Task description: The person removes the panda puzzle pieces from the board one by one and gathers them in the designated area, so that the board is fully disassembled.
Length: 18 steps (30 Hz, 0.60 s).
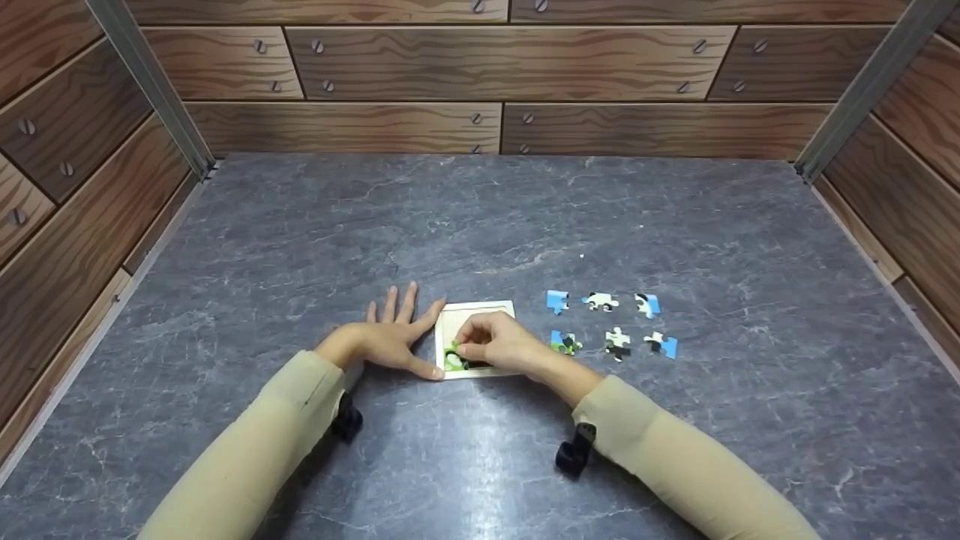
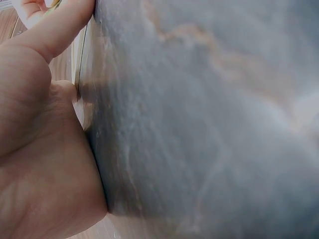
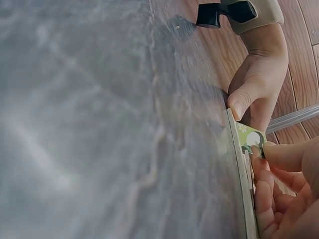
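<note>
A small square puzzle tray with a pale rim lies on the table. My left hand is spread flat along its left side, thumb at the near left corner and index fingertip by the far left corner. Over the tray, my right hand pinches a green jigsaw piece with a white and black print between thumb and fingers. That piece sits at the tray's near left corner, tilted up in the right wrist view. The right hand hides much of the tray's inside. Only table surface and the left palm fill most of the left wrist view.
Right of the tray, several loose jigsaw pieces lie in two rows, among them a blue piece, a white and black piece and a blue-edged piece. Wood-patterned walls enclose the grey marbled table.
</note>
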Each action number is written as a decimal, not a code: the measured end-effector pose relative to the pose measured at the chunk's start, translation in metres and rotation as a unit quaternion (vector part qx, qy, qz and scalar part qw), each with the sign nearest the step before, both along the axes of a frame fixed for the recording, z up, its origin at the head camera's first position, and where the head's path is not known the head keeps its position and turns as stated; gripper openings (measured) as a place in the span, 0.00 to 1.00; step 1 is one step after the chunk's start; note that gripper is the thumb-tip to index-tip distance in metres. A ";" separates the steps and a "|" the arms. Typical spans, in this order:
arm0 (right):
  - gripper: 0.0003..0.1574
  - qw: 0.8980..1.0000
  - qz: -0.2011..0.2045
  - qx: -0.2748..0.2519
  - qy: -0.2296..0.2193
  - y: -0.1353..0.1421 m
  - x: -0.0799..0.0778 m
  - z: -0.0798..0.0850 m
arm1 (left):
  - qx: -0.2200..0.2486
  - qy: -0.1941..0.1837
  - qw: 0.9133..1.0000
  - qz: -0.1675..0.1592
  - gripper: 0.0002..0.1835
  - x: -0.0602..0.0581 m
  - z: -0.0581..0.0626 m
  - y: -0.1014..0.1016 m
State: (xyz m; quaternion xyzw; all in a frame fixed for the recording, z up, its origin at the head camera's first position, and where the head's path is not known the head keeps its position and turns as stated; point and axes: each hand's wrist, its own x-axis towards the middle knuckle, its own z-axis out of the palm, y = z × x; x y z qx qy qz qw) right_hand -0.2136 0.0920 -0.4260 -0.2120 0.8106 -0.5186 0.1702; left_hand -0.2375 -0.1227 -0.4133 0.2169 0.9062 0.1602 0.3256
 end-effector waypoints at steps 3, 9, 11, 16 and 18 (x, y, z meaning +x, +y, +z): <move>0.03 1.000 0.009 0.007 0.012 0.000 0.000 0.001 | -0.006 0.003 1.000 -0.002 0.60 -0.001 0.000 0.000; 0.03 0.999 0.020 0.012 0.031 -0.001 0.001 0.004 | -0.004 0.005 1.000 -0.005 0.60 -0.001 -0.002 -0.001; 0.04 0.999 0.021 0.012 0.034 0.000 0.001 0.005 | -0.003 0.005 1.000 -0.004 0.60 0.000 -0.001 -0.001; 0.03 0.999 0.024 0.007 0.034 0.002 0.002 0.007 | -0.005 0.012 1.000 -0.004 0.60 0.002 0.002 0.000; 0.04 0.999 0.024 -0.005 0.021 0.004 0.002 0.009 | -0.006 0.015 1.000 -0.004 0.60 0.002 0.001 0.000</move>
